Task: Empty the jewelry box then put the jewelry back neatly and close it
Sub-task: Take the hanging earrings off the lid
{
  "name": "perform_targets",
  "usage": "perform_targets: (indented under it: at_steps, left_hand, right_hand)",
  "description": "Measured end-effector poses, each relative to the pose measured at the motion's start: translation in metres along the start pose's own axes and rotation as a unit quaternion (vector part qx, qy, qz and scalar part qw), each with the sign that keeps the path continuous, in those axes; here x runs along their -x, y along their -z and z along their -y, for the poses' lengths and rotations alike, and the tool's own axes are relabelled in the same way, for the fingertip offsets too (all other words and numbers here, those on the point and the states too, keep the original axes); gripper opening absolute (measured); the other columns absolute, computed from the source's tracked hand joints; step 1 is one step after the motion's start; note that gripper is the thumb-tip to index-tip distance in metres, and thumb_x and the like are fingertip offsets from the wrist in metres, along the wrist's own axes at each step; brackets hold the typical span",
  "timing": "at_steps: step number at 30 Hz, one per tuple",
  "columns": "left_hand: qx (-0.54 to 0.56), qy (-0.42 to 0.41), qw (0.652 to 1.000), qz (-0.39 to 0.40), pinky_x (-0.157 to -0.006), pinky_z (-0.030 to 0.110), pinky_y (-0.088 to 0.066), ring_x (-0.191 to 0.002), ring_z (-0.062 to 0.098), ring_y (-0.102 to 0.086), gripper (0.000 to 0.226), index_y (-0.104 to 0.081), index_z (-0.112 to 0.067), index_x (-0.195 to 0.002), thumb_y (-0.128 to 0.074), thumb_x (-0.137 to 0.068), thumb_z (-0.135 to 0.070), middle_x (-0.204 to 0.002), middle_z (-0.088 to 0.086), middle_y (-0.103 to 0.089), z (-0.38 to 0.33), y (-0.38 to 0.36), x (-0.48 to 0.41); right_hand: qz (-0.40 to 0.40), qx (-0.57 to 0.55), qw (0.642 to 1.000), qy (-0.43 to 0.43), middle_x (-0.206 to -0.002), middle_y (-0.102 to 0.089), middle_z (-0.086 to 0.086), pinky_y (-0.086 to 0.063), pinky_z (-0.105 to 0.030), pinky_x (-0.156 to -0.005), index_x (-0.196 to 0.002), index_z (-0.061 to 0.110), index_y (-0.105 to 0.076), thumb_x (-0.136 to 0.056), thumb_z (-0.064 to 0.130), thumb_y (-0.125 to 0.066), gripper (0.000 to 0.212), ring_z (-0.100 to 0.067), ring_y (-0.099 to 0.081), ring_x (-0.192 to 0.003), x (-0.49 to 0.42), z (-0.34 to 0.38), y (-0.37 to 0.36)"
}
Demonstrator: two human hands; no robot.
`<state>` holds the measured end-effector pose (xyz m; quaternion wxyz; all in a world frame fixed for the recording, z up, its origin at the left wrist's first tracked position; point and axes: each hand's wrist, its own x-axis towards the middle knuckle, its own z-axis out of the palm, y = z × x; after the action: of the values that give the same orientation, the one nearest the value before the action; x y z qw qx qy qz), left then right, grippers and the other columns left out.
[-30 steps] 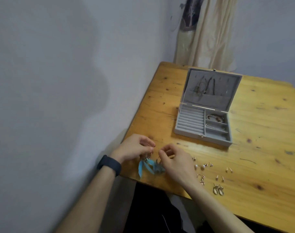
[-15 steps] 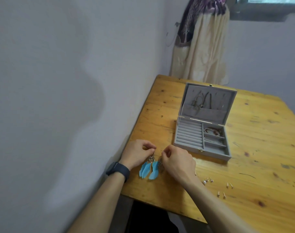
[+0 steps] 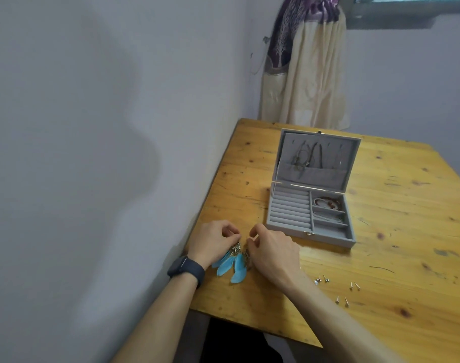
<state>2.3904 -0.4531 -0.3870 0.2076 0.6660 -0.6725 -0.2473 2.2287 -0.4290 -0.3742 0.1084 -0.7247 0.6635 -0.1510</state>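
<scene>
A grey jewelry box (image 3: pixel 286 229) stands open on the wooden table (image 3: pixel 396 231), its lid upright with necklaces (image 3: pixel 306 157) hanging inside. A bracelet (image 3: pixel 327 202) lies in its right compartments. My left hand (image 3: pixel 213 243) pinches the top of a blue feather earring (image 3: pixel 233 263) near the table's left edge. My right hand (image 3: pixel 272 254) sits just right of it, fingers curled on a second earring that is mostly hidden behind the hand. Several small stud earrings (image 3: pixel 337 288) lie on the table to the right of my right forearm.
A grey wall runs along the table's left edge. A cream and purple curtain (image 3: pixel 304 74) hangs behind the far edge. A dark watch (image 3: pixel 185 269) is on my left wrist.
The view has tilted upward, so the box and hands sit lower in frame. My hands stay together on the feather earrings, which now hang straighter.
</scene>
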Motion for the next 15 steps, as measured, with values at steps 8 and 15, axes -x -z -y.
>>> perform_targets:
  at_steps: [8,15]
  left_hand:
    - [-0.005,-0.021,0.999,-0.028,-0.082,0.029,-0.056,-0.091,0.0,-0.061,0.016,-0.075,-0.033,-0.101,-0.063,-0.092,-0.04,-0.096,-0.018,-0.069,0.0,-0.003,0.011]
    - [-0.013,-0.044,0.998,-0.043,-0.079,0.021,-0.054,-0.087,-0.002,-0.06,0.017,-0.074,-0.033,-0.105,-0.065,-0.09,-0.036,-0.095,-0.016,-0.064,0.004,-0.004,0.018]
  right_hand:
    - [-0.005,0.011,0.999,0.031,-0.1,-0.069,0.007,-0.051,-0.032,-0.066,-0.109,0.027,-0.061,-0.096,0.037,-0.045,0.023,-0.019,-0.065,-0.085,0.0,-0.004,0.002]
    - [0.013,0.008,0.998,0.061,-0.121,-0.062,0.008,-0.05,-0.033,-0.074,-0.128,0.035,-0.058,-0.1,0.041,-0.042,0.033,-0.02,-0.064,-0.103,0.01,-0.009,0.004]
